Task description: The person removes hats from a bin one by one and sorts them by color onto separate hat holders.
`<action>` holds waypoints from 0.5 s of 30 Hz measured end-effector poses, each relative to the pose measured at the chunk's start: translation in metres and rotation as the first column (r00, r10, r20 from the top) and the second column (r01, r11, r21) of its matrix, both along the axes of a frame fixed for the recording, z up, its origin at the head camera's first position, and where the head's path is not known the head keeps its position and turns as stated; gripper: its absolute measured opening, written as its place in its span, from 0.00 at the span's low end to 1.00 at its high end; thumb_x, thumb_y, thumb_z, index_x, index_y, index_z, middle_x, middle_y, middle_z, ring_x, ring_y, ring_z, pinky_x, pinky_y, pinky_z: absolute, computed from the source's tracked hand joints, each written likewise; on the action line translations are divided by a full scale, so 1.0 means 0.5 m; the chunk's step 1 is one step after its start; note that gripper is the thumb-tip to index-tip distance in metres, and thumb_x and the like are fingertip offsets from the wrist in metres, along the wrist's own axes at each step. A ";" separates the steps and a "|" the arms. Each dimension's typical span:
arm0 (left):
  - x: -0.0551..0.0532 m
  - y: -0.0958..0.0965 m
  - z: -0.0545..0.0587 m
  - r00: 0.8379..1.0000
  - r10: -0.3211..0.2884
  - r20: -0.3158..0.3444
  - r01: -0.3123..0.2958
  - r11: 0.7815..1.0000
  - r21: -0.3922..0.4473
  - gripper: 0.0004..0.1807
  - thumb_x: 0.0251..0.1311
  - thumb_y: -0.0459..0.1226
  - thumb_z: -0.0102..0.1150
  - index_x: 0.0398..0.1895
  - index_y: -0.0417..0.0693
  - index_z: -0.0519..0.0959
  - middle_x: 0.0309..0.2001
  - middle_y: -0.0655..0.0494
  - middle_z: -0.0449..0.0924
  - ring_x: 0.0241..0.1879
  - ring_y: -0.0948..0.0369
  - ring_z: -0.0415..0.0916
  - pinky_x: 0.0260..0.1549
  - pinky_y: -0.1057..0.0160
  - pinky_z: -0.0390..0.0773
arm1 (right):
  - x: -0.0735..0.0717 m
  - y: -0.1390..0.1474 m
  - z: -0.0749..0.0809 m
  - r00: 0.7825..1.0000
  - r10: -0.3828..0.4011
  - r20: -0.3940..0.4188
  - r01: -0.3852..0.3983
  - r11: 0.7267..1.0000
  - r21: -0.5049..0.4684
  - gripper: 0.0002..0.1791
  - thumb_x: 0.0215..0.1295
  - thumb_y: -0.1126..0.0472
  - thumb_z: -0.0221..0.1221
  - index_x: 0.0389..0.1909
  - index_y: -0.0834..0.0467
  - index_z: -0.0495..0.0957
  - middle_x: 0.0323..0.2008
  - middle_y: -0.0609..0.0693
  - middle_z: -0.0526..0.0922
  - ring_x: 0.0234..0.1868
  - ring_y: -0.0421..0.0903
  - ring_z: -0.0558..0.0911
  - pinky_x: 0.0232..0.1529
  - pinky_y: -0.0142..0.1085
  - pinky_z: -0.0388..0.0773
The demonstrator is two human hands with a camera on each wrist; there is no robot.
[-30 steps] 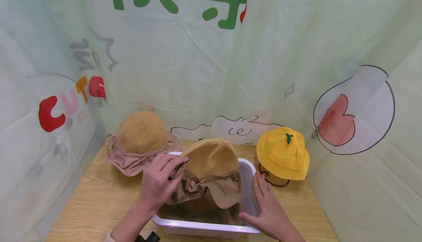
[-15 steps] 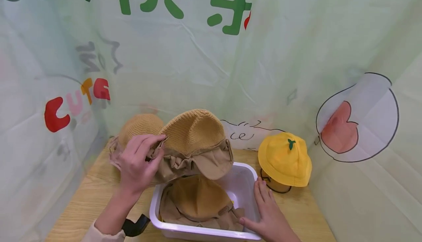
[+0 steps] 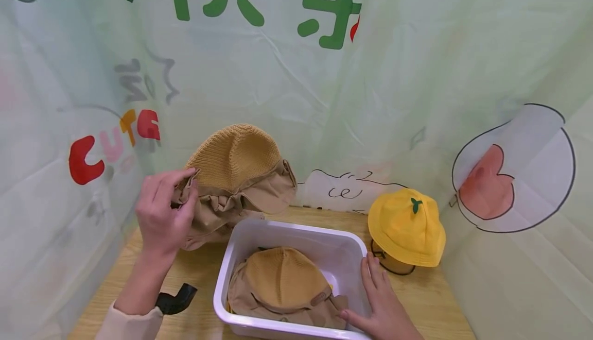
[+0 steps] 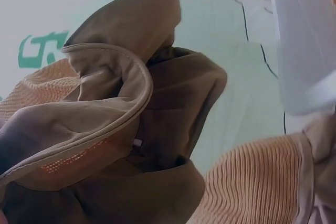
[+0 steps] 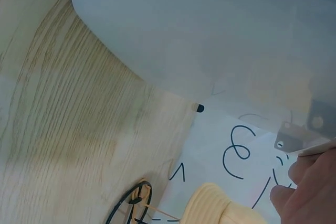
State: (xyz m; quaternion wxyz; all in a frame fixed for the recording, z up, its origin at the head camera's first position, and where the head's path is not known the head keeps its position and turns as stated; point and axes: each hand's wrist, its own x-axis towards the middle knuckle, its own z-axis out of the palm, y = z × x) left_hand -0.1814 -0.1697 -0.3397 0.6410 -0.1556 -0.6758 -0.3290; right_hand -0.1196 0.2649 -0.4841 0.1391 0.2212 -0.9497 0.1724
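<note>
My left hand [image 3: 164, 211] pinches the brim of a tan sun hat [image 3: 236, 157] with a knitted crown, held up beyond the bin's back left corner. The left wrist view shows its folded brown brim [image 4: 178, 103] close up. Another hat stands behind it, mostly hidden in the head view; its ribbed crown [image 4: 257, 177] shows in the left wrist view. With straight fingers, my right hand [image 3: 382, 301] rests on the right rim of a white plastic bin [image 3: 301, 237]. Inside the bin lies a similar tan hat [image 3: 284, 278], crown upward.
A yellow bucket hat [image 3: 407, 226] with a green sprout stands right of the bin, a black loop [image 3: 394, 265] under it. The wooden table [image 3: 199, 262] meets a printed curtain [image 3: 296, 98] at the back and sides. A black mount [image 3: 178, 299] sits by my left wrist.
My left hand has lifted the tan hat out of the bin and carried it left, in front of the other hat. The lower hat is uncovered. My right hand stays on the rim.
</note>
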 end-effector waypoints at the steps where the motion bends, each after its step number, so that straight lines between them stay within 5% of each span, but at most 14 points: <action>1: -0.002 -0.005 0.000 1.000 0.014 -0.001 -0.014 1.000 0.010 0.10 0.51 0.25 0.67 0.38 0.37 0.85 0.33 0.41 0.83 0.30 0.43 0.73 0.31 0.57 0.67 | 0.000 0.000 0.000 1.000 0.000 0.004 0.000 1.000 -0.003 0.65 0.49 0.38 0.72 0.76 0.70 0.48 0.79 0.62 0.41 0.78 0.38 0.26 0.71 0.24 0.23; 15: -0.017 -0.044 -0.026 0.995 0.098 0.019 -0.098 0.995 0.028 0.08 0.52 0.24 0.67 0.37 0.35 0.84 0.32 0.39 0.82 0.32 0.40 0.73 0.31 0.54 0.65 | 0.001 -0.001 -0.002 1.000 -0.010 0.018 0.010 1.000 0.004 0.65 0.50 0.38 0.71 0.76 0.71 0.48 0.79 0.61 0.42 0.78 0.38 0.27 0.70 0.23 0.22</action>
